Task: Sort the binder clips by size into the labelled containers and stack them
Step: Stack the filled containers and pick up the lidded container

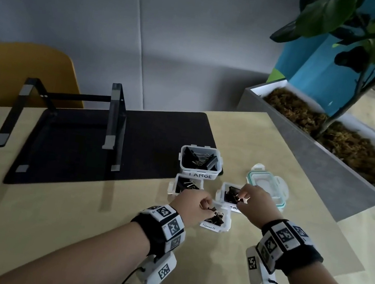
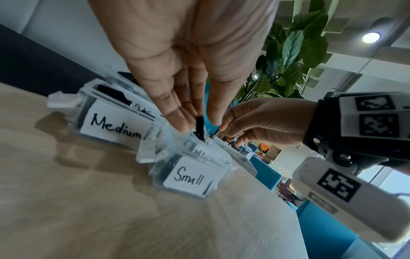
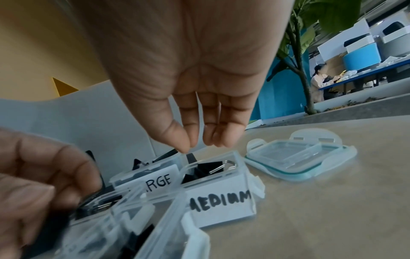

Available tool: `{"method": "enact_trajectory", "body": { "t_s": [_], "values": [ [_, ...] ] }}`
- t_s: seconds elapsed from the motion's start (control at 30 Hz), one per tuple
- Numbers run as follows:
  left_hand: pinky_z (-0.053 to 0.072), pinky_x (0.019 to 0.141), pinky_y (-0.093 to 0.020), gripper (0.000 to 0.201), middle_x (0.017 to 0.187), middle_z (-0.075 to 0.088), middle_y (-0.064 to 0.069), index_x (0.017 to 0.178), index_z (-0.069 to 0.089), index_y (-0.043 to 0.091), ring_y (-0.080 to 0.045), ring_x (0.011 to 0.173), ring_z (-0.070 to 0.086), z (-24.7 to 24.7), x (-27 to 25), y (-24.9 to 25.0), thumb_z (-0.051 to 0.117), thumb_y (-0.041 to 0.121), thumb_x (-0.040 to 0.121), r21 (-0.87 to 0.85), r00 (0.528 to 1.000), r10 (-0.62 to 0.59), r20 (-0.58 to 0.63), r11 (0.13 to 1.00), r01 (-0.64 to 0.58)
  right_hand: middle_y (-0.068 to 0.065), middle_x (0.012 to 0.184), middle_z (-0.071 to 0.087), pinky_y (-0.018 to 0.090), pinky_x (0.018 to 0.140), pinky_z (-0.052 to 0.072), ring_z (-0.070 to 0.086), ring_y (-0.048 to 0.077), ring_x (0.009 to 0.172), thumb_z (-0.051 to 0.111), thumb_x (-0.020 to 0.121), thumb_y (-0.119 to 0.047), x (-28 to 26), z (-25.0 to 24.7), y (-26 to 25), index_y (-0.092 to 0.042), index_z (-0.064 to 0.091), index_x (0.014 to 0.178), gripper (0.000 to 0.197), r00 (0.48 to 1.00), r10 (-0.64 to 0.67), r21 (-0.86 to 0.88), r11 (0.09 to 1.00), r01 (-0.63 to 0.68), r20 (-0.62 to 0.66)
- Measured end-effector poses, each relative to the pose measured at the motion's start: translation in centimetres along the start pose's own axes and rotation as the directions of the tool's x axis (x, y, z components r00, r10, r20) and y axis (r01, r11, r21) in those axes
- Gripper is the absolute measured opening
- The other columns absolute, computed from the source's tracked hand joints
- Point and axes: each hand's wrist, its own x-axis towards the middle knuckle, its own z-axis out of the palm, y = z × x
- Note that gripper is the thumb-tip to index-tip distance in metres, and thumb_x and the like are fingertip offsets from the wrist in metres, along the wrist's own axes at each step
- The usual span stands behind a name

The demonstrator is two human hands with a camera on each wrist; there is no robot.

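Four open clear containers hold black binder clips: the LARGE tub (image 1: 198, 173), a Medium box (image 1: 177, 181), a MEDIUM box (image 3: 219, 198) to its right, and the Small box (image 2: 190, 175) nearest me. My left hand (image 2: 197, 126) hovers over the Small box and pinches a small black clip (image 2: 199, 127) between thumb and fingers. My right hand (image 3: 193, 149) is over the right MEDIUM box (image 1: 221, 190). Its thumb and forefinger pinch the top of a black clip (image 3: 190, 157) that stands in that box.
Clear lids with teal seals (image 1: 270, 185) lie stacked right of the boxes. A black desk mat (image 1: 107, 149) with a metal stand (image 1: 114, 118) fills the left. A grey planter (image 1: 314, 148) borders the table's right edge.
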Motion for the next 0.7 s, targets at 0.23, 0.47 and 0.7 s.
{"method": "enact_trajectory", "body": {
  "t_s": [0.23, 0.47, 0.7],
  "values": [
    [0.044, 0.078, -0.018, 0.017, 0.097, 0.056, 0.004, 0.101, 0.065, 0.016, -0.008, 0.082, 0.053, -1.8, 0.7, -1.7, 0.063, 0.022, 0.085, 0.050, 0.972, 0.001, -0.234, 0.999, 0.011, 0.008, 0.114, 0.058, 0.023, 0.085, 0.037, 0.053, 0.023, 0.110, 0.058, 0.083, -0.010, 1.6, -0.9, 1.7, -0.013, 0.058, 0.109, 0.027, 1.000, -0.030, -0.026, 0.999, 0.030, 0.008],
    [0.043, 0.095, -0.026, 0.038, 0.128, 0.045, -0.003, 0.124, 0.053, 0.018, -0.016, 0.111, 0.052, -4.2, 1.6, -4.8, 0.057, 0.016, 0.086, -0.044, 0.933, -0.230, -0.276, 0.973, 0.227, 0.006, 0.136, 0.050, 0.030, 0.103, 0.039, 0.046, 0.024, 0.125, 0.062, 0.082, -0.015, 2.7, -0.5, 1.2, -0.014, 0.039, 0.138, 0.061, 0.981, -0.078, -0.204, 0.972, 0.114, 0.179],
    [0.038, 0.102, -0.026, 0.076, 0.144, 0.032, 0.000, 0.141, 0.034, 0.020, -0.017, 0.128, 0.041, -3.7, 2.1, -5.8, 0.070, 0.013, 0.076, 0.027, 0.980, -0.193, -0.041, 0.980, 0.195, 0.006, 0.137, 0.050, 0.033, 0.106, 0.036, 0.042, 0.025, 0.127, 0.062, 0.082, -0.018, 3.3, -0.3, 1.1, -0.014, 0.042, 0.137, 0.058, 0.976, -0.099, -0.286, 0.946, 0.152, 0.191]
  ]
}}
